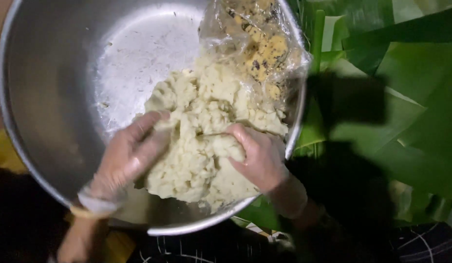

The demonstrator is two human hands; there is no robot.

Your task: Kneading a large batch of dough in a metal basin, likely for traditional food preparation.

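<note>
Pale dough (201,141), between left hand (126,156), right hand (260,158)

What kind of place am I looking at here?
Probably a home or small kitchen food-preparation spot. Gloved hands, left hand and right hand, work pale dough in a big steel bowl, with large green leaves lying beside it.
</note>
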